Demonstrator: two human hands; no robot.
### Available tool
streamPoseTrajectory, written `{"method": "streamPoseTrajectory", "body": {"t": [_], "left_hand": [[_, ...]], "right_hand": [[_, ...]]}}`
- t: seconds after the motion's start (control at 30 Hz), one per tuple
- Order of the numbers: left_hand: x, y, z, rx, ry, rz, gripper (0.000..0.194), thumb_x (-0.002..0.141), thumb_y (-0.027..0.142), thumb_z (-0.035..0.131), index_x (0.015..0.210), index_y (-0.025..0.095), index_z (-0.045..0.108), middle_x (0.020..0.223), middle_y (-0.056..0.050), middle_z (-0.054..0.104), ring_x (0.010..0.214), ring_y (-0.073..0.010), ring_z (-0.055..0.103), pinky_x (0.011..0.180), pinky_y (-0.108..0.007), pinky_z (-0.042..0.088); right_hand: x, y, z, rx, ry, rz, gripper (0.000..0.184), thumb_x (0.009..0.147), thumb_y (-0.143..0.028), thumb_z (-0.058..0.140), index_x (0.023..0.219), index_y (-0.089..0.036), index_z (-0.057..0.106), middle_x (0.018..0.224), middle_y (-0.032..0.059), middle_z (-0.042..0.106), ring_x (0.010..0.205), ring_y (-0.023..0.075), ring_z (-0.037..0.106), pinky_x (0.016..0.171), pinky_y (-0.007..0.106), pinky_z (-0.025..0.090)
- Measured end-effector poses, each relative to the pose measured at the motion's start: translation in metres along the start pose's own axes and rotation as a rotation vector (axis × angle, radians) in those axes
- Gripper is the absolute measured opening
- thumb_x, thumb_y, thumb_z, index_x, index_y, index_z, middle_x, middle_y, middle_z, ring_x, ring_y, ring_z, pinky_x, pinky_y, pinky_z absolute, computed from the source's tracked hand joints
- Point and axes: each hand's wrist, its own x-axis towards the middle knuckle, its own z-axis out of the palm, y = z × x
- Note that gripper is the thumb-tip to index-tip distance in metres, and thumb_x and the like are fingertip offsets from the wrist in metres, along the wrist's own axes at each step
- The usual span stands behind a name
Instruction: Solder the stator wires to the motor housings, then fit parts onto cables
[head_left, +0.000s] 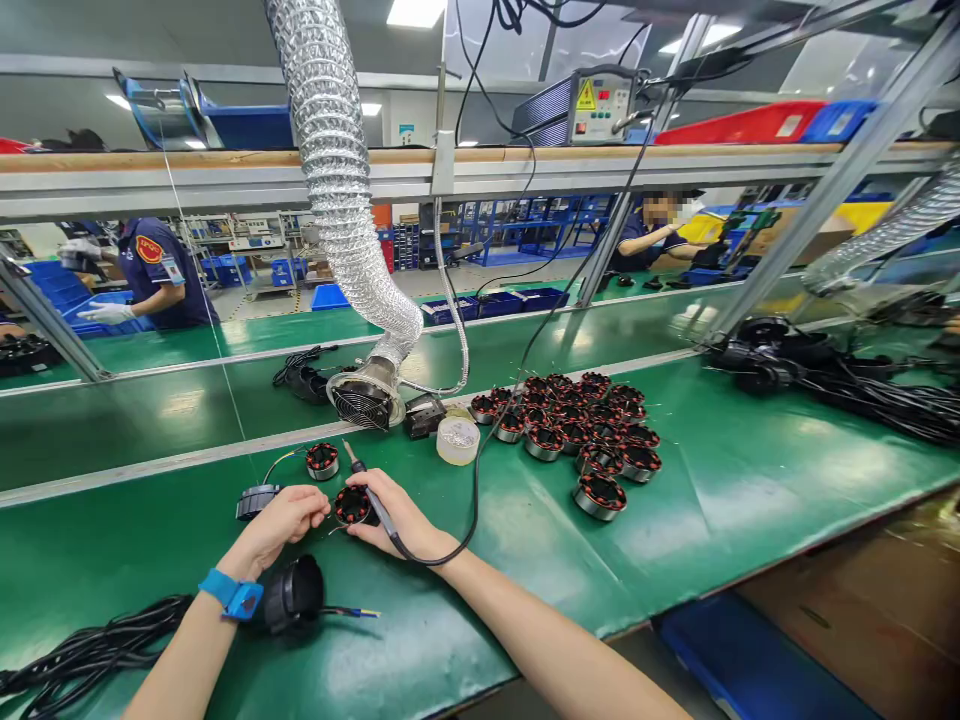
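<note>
My right hand (397, 515) is wrapped round a soldering iron (381, 510), its tip pointing up and away. The same hand's fingers and thumb also grip a motor stator (351, 505) with copper-coloured windings. At the stator's left side my left hand (289, 520) is closed in a pinch; what lies between its fingertips is too small to make out. Another stator (322, 461) stands just beyond, apart from both hands. Behind my left hand is a dark round motor part (256, 501) with coloured wires. A black cup-shaped housing (295, 597) with wire ends lies near my left wrist.
Many stators (570, 420) crowd the bench to the right. A fume hose (349, 200) hangs over a round fan grille (364, 402), beside a clear round tub (457, 440). Black cables (82, 640) lie front left. The iron's cord loops rightward. Co-workers (165, 270) are across the line.
</note>
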Motion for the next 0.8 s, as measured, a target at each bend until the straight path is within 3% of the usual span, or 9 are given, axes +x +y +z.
{"method": "streamPoseTrajectory", "body": {"t": [0.1, 0.2, 0.37, 0.53, 0.67, 0.8], "left_hand": [[0.005, -0.002, 0.005, -0.235, -0.03, 0.009, 0.047, 0.056, 0.054, 0.078, 0.073, 0.014, 0.058, 0.054, 0.008, 0.044, 0.04, -0.0009, 0.016, 0.043, -0.023, 0.004], [0.009, -0.004, 0.009, -0.319, 0.008, 0.017, 0.055, 0.052, 0.057, 0.082, 0.075, 0.012, 0.061, 0.05, 0.01, 0.039, 0.039, 0.0001, 0.013, 0.042, -0.023, 0.004], [0.002, 0.0, 0.008, -0.107, 0.047, 0.038, 0.061, 0.065, 0.071, 0.068, 0.079, 0.013, 0.059, 0.054, 0.008, 0.044, 0.039, -0.0014, 0.017, 0.042, -0.023, 0.004], [-0.007, 0.005, 0.004, 0.112, -0.047, 0.079, 0.055, 0.07, 0.07, 0.065, 0.072, 0.017, 0.052, 0.058, 0.007, 0.046, 0.044, -0.0047, 0.021, 0.045, -0.025, 0.008], [-0.009, 0.006, 0.0, 0.265, -0.039, 0.135, 0.055, 0.074, 0.07, 0.06, 0.068, 0.016, 0.055, 0.06, 0.004, 0.05, 0.048, -0.0073, 0.027, 0.047, -0.025, 0.015], [-0.009, 0.003, -0.005, 0.184, -0.127, 0.108, 0.051, 0.076, 0.064, 0.063, 0.073, 0.014, 0.06, 0.061, 0.004, 0.052, 0.046, -0.0059, 0.024, 0.046, -0.025, 0.012]], "right_hand": [[0.0, -0.002, 0.001, -0.007, 0.014, -0.001, 0.057, 0.073, -0.019, 0.078, 0.123, -0.022, 0.049, 0.112, 0.0069, 0.057, 0.102, 0.0213, 0.056, 0.091, 0.034, 0.046], [0.001, -0.003, 0.002, -0.012, 0.03, -0.002, 0.057, 0.073, -0.018, 0.078, 0.121, -0.022, 0.049, 0.112, 0.0071, 0.057, 0.102, 0.0218, 0.056, 0.091, 0.035, 0.046], [0.0, -0.004, 0.005, -0.032, 0.066, 0.019, 0.06, 0.071, -0.015, 0.079, 0.122, -0.022, 0.049, 0.112, 0.0071, 0.057, 0.103, 0.0221, 0.055, 0.092, 0.036, 0.046], [-0.003, -0.002, 0.004, -0.034, 0.067, 0.037, 0.06, 0.073, -0.019, 0.08, 0.124, -0.022, 0.048, 0.113, 0.0071, 0.057, 0.102, 0.0221, 0.056, 0.09, 0.035, 0.047], [-0.004, -0.004, 0.002, -0.034, 0.065, 0.032, 0.058, 0.076, -0.019, 0.078, 0.125, -0.022, 0.047, 0.114, 0.0073, 0.057, 0.104, 0.0219, 0.056, 0.091, 0.035, 0.047], [-0.003, -0.006, 0.002, -0.025, 0.074, 0.028, 0.056, 0.076, -0.02, 0.078, 0.124, -0.022, 0.049, 0.111, 0.007, 0.058, 0.101, 0.0214, 0.057, 0.089, 0.034, 0.048]]}}
